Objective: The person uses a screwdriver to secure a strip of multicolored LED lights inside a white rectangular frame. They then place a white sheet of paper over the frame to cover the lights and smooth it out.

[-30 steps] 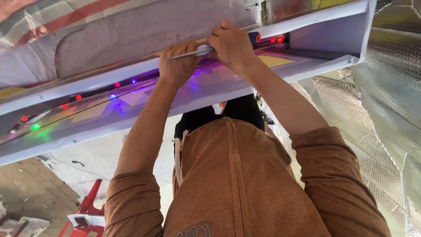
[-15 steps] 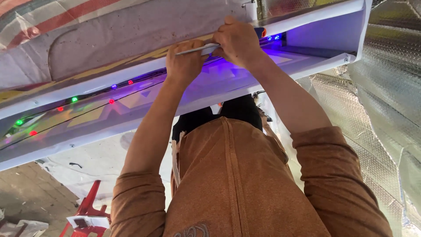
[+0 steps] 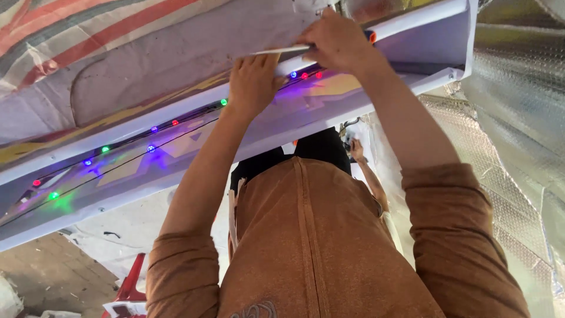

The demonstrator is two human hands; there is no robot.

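My right hand [image 3: 338,41] is closed around a thin pale rod-like tool [image 3: 281,50] with an orange and blue end [image 3: 371,36]. It holds the tool against the upper edge of a white frame [image 3: 353,103]. My left hand [image 3: 253,82] lies with its palm on the white frame, and its fingertips reach up to the tool's tip. A string of small coloured lights [image 3: 153,128] on a dark wire runs along the frame, glowing red, blue and green. Grey fabric [image 3: 176,65] with a striped part lies above the frame edge.
My brown zipped top [image 3: 306,247] and sleeves fill the lower middle. Silver bubble foil [image 3: 518,118] covers the right side. A red object [image 3: 132,282] and a bare dusty floor [image 3: 41,271] show at the lower left. Another person's arm [image 3: 368,174] is by the foil.
Both hands have slid along the frame edge toward its right end with the tool. The lights have changed colour and now glow at other spots.
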